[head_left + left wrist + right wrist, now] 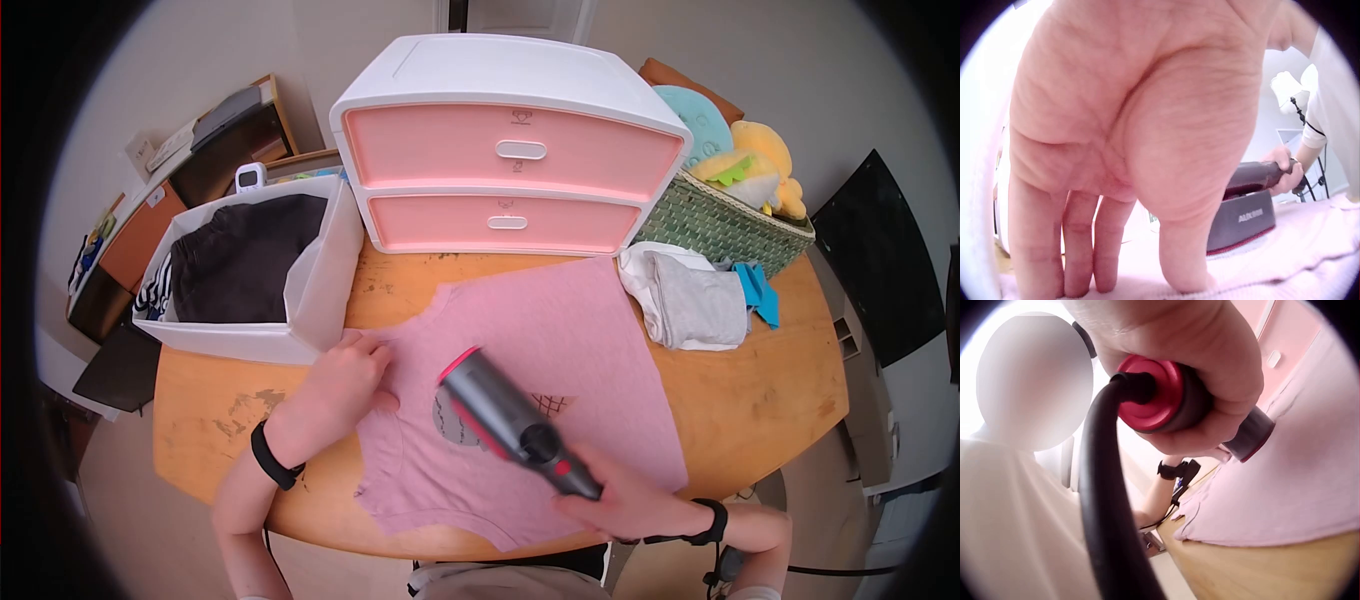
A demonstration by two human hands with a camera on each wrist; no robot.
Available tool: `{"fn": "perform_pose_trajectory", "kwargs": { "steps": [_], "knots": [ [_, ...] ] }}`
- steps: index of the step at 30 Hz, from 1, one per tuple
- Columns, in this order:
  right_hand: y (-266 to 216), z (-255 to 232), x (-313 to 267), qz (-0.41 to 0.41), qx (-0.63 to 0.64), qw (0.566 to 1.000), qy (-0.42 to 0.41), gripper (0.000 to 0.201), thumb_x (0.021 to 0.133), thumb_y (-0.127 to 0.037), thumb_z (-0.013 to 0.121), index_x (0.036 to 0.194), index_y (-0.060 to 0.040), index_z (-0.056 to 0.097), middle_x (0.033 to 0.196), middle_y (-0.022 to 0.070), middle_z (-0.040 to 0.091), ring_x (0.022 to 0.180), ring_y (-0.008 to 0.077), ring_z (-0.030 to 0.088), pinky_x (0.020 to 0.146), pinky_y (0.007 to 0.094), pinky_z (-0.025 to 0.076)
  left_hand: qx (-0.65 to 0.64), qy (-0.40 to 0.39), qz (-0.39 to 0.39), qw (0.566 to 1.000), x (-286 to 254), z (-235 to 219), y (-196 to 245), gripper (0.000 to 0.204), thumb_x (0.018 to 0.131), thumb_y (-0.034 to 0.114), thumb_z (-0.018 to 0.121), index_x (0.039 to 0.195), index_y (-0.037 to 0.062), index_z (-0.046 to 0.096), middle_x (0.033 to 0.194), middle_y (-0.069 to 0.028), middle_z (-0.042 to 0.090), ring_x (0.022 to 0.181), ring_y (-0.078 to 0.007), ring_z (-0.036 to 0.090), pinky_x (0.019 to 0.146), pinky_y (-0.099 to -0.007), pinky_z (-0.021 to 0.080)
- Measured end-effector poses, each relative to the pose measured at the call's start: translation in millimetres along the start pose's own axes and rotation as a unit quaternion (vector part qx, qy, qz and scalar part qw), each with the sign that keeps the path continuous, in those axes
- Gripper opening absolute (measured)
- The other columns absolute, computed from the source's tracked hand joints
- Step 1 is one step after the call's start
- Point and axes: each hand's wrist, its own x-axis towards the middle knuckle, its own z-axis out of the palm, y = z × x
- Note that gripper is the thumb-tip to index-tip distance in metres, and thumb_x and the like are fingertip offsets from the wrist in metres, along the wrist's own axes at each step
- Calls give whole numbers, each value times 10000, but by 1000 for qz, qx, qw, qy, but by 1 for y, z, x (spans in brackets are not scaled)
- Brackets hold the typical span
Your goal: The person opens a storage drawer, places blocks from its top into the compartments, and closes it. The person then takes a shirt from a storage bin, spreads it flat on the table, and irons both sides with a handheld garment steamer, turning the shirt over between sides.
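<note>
The wooden table (760, 400) carries a pink T-shirt (560, 330), a 2-drawer pink cabinet (510, 150), a white bin (310, 290), folded grey clothes (690, 300) and a woven basket (720, 230).

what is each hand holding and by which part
The right hand grips a handheld garment steamer by the rear end of its handle. The left hand holds nothing, pressing flat on the pink t-shirt.

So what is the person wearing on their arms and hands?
Both hands are bare, no gloves. The left hand has a black band at its wrist; the right hand has a black strap too. Forearms are uncovered; the right wrist view shows a white short sleeve.
</note>
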Motion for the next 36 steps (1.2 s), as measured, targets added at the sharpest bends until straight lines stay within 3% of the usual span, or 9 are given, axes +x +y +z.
{"fn": "perform_pose_trajectory", "kwargs": {
  "steps": [2,10,17,19,20,24,27,32,36],
  "knots": [
    [-15,-17,-13,140,86,984,75,532,923,-166,658,1373,-97,384,762,31,510,519,88,513,410,254,410,-1,4,-3,1000,1,-2,2,391,636,177,842,912,12,618,962,-137,626,986,-326,591,866,-398,508],
    [2,-41,-36,99,175,928,315,502,945,-96,591,1382,-74,345,708,-1,470,487,80,504,408,259,426,-12,-22,-19,1000,1,-8,3,446,613,154,854,969,-10,642,1014,-153,648,999,-341,596,882,-409,508],
    [-1,10,-38,59,41,996,52,536,915,-79,656,1374,-80,379,781,6,533,489,73,491,426,249,416,-35,-50,-55,997,5,-12,9,443,619,136,844,992,-8,653,1002,-158,647,1005,-353,597,889,-417,507],
    [2,13,-42,25,-55,998,20,491,909,-166,669,1322,-28,442,875,68,546,705,213,543,679,352,474,-27,-48,-66,996,5,-12,9,447,619,139,844,989,-17,648,1001,-163,645,994,-355,598,881,-420,509],
    [4,12,-46,29,-56,998,18,491,909,-166,669,1322,-28,442,875,68,546,705,213,543,679,352,474,-32,-50,-68,996,5,-12,9,447,619,139,844,989,-17,648,1001,-163,645,994,-355,598,881,-420,509],
    [20,-25,-86,187,168,942,224,484,936,-73,590,1358,-76,352,760,55,520,509,141,516,454,296,452,-27,-29,-42,998,2,-11,6,423,630,144,838,963,-27,642,982,-167,637,985,-354,595,867,-426,503],
    [27,-31,-97,114,198,907,353,402,939,-13,545,1282,-91,351,766,35,512,455,107,508,384,268,442,-20,-22,-23,999,2,-12,7,409,638,148,835,948,-32,638,967,-168,631,979,-355,594,863,-428,498],
    [14,-11,-93,108,166,948,250,383,928,-5,582,1244,-82,379,756,8,496,434,67,472,369,237,391,-17,-30,-15,999,4,-13,8,415,640,147,835,959,-32,641,956,-166,629,973,-353,593,860,-423,497],
    [0,18,-72,83,57,993,57,478,895,-139,693,1297,-48,452,821,91,569,621,177,575,588,338,470,-32,-41,-53,997,4,-13,10,435,634,137,841,983,-34,647,948,-166,629,965,-352,598,844,-417,503]
  ]
}}
